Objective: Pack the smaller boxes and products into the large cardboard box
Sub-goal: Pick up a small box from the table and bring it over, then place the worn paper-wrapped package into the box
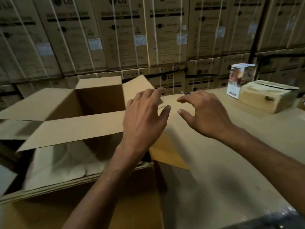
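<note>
Fetch time for the large cardboard box
Left hand and right hand are open and empty; next is probably a far-right reach for the white product box.

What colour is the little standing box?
The small upright carton is white with reddish print; head view.

Open large cardboard box, flaps splayed

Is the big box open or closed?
Open. The big box has its flaps folded outward, and its inner walls show. Its bottom is hidden.
</note>
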`<state>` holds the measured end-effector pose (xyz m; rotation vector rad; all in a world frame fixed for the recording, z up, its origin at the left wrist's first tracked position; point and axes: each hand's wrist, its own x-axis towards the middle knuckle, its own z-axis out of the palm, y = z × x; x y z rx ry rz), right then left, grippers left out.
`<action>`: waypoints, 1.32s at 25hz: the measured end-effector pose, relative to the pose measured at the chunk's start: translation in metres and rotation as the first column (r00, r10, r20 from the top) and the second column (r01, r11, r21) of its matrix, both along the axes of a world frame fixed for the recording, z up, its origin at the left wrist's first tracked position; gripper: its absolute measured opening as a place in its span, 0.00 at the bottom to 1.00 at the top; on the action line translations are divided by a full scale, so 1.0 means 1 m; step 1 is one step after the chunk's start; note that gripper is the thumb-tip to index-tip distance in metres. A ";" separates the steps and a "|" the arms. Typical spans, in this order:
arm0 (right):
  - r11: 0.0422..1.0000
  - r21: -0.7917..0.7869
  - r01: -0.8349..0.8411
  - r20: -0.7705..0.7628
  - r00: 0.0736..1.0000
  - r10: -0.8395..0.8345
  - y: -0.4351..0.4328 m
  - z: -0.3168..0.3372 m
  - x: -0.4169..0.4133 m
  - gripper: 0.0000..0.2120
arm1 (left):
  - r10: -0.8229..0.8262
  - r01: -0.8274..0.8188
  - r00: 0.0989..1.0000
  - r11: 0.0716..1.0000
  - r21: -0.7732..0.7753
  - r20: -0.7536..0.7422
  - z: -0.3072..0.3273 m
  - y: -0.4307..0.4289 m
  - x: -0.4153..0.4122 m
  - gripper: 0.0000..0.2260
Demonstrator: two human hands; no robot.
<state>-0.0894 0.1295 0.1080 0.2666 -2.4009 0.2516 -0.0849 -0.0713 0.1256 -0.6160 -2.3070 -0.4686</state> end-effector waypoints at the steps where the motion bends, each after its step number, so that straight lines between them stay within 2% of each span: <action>1: 0.999 -0.028 0.024 -0.003 1.000 -0.024 0.028 -0.006 0.011 0.16 | -0.032 0.031 0.999 0.998 0.058 0.026 -0.010 0.031 0.007 0.23; 5: 0.986 -0.083 0.147 0.104 0.985 -0.138 0.149 -0.030 0.045 0.15 | -0.204 0.146 0.956 0.954 0.264 0.212 -0.048 0.154 0.029 0.22; 8: 0.968 -0.141 0.207 0.176 0.968 -0.181 0.228 -0.043 0.052 0.15 | -0.304 0.190 0.900 0.919 0.345 0.313 -0.068 0.228 0.029 0.21; 13: 0.931 -0.218 0.293 0.250 0.939 -0.237 0.338 -0.071 0.032 0.15 | -0.364 0.227 0.837 0.911 0.345 0.408 -0.090 0.331 -0.009 0.20; 20: 0.878 -0.223 0.423 0.306 0.886 -0.349 0.466 -0.090 -0.016 0.17 | -0.551 0.234 0.682 0.787 0.570 0.480 -0.107 0.465 -0.095 0.19; 24: 0.860 -0.258 0.440 0.311 0.881 -0.357 0.542 -0.099 -0.056 0.18 | -0.596 0.210 0.614 0.756 0.620 0.518 -0.121 0.547 -0.133 0.17; 28: 0.853 -0.333 0.403 0.308 0.901 -0.305 0.625 -0.122 -0.107 0.19 | -0.573 0.189 0.622 0.771 0.609 0.533 -0.144 0.631 -0.166 0.16; 33: 0.862 -0.370 0.345 0.295 0.924 -0.243 0.740 -0.145 -0.169 0.19 | -0.551 0.060 0.606 0.751 0.658 0.574 -0.152 0.754 -0.215 0.16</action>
